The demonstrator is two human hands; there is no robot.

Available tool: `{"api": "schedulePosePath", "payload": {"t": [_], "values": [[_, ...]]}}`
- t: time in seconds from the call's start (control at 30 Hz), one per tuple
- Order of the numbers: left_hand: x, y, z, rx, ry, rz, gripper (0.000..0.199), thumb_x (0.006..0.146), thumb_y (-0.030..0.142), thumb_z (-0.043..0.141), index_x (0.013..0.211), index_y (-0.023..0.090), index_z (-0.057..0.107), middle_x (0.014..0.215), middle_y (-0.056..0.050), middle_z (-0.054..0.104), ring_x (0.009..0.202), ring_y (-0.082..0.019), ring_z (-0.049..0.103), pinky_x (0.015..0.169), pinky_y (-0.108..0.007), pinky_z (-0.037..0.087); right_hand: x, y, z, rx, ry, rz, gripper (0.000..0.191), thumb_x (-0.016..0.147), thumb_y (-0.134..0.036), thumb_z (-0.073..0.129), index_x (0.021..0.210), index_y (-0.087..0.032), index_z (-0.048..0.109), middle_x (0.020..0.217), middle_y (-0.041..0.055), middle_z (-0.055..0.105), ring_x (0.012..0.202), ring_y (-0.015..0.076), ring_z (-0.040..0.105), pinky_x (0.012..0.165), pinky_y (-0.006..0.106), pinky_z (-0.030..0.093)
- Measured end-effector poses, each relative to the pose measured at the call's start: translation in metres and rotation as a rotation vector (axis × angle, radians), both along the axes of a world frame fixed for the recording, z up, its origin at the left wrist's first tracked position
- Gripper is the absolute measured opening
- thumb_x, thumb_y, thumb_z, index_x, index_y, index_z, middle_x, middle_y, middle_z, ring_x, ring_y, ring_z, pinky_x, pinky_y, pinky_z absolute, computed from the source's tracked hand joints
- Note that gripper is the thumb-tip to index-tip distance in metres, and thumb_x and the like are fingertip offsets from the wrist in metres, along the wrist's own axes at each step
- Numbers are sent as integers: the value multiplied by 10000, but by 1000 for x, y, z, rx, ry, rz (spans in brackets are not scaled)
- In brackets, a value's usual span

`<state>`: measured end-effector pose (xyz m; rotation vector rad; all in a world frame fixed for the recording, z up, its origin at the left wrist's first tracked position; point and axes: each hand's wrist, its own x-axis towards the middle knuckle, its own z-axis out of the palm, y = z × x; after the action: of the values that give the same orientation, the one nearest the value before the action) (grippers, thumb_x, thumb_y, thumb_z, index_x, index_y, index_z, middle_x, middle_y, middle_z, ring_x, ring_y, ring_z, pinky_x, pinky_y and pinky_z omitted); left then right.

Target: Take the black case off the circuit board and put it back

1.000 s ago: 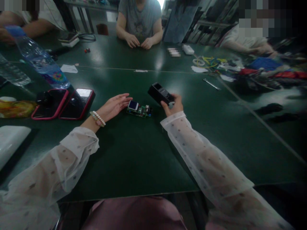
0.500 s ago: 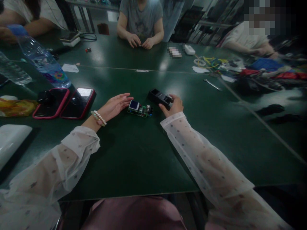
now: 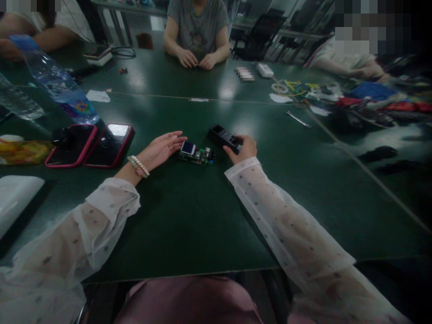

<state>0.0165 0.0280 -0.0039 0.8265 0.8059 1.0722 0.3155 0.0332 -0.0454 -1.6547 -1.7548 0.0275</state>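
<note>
A small green circuit board (image 3: 199, 155) with a little display lies on the dark green table, in front of me. My left hand (image 3: 164, 149) rests at its left side with fingers stretched out; the fingertips reach the board's edge, though I cannot tell if they touch it. To the right of the board is a black plastic case (image 3: 222, 136) with cut-outs in its top. My right hand (image 3: 243, 149) grips the near right end of this case between thumb and fingers.
On the left are two phones with red-pink edges (image 3: 110, 145), a tilted-looking water bottle (image 3: 64, 85) and a white object (image 3: 16, 193). A wrench (image 3: 298, 119) lies to the right, before a pile of cables (image 3: 303, 87). Across the table sits a person (image 3: 197, 33).
Both hands, the circuit board and the black case stay where they were. Only the view has shifted very slightly.
</note>
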Motion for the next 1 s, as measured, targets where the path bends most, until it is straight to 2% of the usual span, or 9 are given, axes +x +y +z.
{"api": "schedulePosePath", "payload": {"t": [0.1, 0.27, 0.43, 0.57, 0.7, 0.83, 1.0], "values": [[-1, 0, -1, 11, -7, -13, 247, 923, 120, 589, 1161, 105, 655, 1148, -128, 698, 1028, -155, 661, 928, -263, 508, 2, 3, 0, -11, -15, 3, 582, 745, -441, 700, 1205, -121, 538, 1178, 196, 594, 1125, 383, 540, 966, 599, 434], [-1, 0, -2, 20, 3, -17, 250, 924, 136, 597, 1166, 113, 656, 1165, -130, 695, 1051, -164, 656, 935, -268, 508, 10, 13, -9, -1, -28, 2, 612, 686, -475, 730, 1165, -135, 561, 1148, 187, 608, 1106, 390, 534, 972, 625, 411], [-2, 0, -2, 18, 0, -19, 256, 919, 133, 603, 1169, 112, 654, 1168, -130, 693, 1049, -162, 657, 936, -264, 508, 4, 12, -16, 54, 151, 42, 558, 699, -477, 725, 1135, -177, 551, 1094, 149, 616, 1054, 345, 566, 937, 598, 452], [-2, 1, -3, 10, 1, -19, 253, 922, 137, 592, 1167, 120, 655, 1169, -129, 693, 1056, -167, 655, 947, -281, 506, -11, -1, -6, 129, 298, 180, 584, 761, -535, 682, 1210, -199, 520, 1156, 140, 596, 1059, 300, 580, 876, 507, 514], [-3, 2, -5, 15, -27, -30, 232, 928, 164, 595, 1147, 127, 664, 1154, -123, 697, 1065, -171, 653, 964, -286, 495, -26, -19, 13, 210, 260, 344, 534, 800, -522, 663, 1230, -243, 514, 1151, 104, 606, 1054, 277, 580, 865, 471, 522], [-2, 3, -4, 5, -42, -17, 198, 936, 151, 580, 1105, 130, 681, 1068, -91, 714, 962, -139, 664, 920, -261, 501, -36, -32, 23, 158, 161, 442, 519, 798, -518, 659, 1229, -267, 514, 1130, 88, 608, 1075, 290, 567, 878, 492, 517], [-1, 1, 0, -18, -6, 9, 183, 935, 153, 586, 1086, 138, 688, 1036, -80, 714, 917, -128, 657, 870, -246, 505, -40, -34, 22, 77, 114, 462, 506, 768, -492, 685, 1193, -259, 537, 1086, 87, 627, 1052, 300, 567, 873, 512, 513]]}}
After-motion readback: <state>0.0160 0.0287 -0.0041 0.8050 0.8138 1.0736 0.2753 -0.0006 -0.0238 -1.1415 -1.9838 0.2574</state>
